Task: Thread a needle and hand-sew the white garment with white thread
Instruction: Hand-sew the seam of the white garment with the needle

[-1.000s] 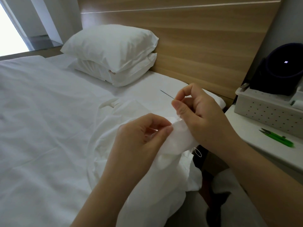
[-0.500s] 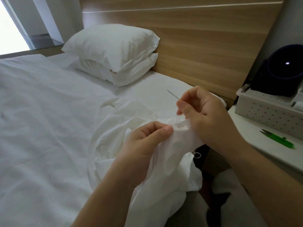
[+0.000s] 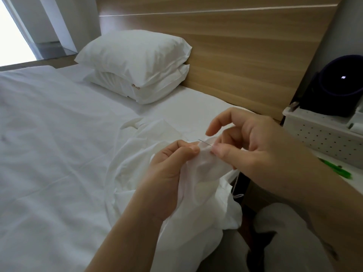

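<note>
The white garment [image 3: 198, 195] is bunched up over the bed's edge and my lap. My left hand [image 3: 169, 169] pinches a fold of it between thumb and fingers. A thin steel needle [image 3: 205, 142] lies nearly flat across that fold, its tip pointing left toward my left thumb. My right hand [image 3: 253, 146] pinches the needle's right end with thumb and middle finger, the index finger lifted above. A white thread [image 3: 236, 181] hangs below my right hand and ends in a small loop.
The white bed [image 3: 59, 144] spreads to the left, with two stacked pillows [image 3: 137, 65] against a wooden headboard [image 3: 235, 55]. On the nightstand at right sit a white perforated bin [image 3: 322, 134], a dark round object [image 3: 341, 85] and green snips [image 3: 337, 169].
My right hand came down from holding the needle raised above the cloth and now lays it flat into the fold. My left hand shifted its grip slightly on the garment.
</note>
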The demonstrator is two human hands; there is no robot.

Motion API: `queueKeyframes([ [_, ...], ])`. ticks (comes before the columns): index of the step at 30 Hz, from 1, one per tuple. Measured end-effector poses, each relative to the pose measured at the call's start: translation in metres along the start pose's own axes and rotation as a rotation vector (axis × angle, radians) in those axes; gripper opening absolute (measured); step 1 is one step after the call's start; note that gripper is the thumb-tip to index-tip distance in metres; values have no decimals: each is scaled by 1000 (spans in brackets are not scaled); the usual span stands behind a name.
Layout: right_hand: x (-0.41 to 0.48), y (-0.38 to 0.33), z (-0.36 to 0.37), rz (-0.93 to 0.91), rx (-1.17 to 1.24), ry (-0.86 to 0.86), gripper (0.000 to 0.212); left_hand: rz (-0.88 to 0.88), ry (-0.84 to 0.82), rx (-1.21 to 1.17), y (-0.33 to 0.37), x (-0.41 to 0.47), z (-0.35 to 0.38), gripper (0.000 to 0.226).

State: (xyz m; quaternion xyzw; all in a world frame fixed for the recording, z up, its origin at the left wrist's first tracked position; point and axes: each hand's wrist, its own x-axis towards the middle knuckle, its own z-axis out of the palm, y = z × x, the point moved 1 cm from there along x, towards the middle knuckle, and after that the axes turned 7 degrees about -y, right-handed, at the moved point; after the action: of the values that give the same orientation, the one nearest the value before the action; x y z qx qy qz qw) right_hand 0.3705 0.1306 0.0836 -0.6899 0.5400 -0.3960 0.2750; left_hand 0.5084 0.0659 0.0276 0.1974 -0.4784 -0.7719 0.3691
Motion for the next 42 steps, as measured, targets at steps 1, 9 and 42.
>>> queueKeyframes([
  [1, 1, 2, 1, 6, 15, 0, 12, 7, 0, -10, 0, 1, 0, 16],
  [9, 7, 19, -1, 89, 225, -12, 22, -6, 88, 0, -1, 4, -7, 15],
  [42, 13, 21, 2, 63, 222, 36, 14, -3, 17, -20, 0, 4, -8, 15],
])
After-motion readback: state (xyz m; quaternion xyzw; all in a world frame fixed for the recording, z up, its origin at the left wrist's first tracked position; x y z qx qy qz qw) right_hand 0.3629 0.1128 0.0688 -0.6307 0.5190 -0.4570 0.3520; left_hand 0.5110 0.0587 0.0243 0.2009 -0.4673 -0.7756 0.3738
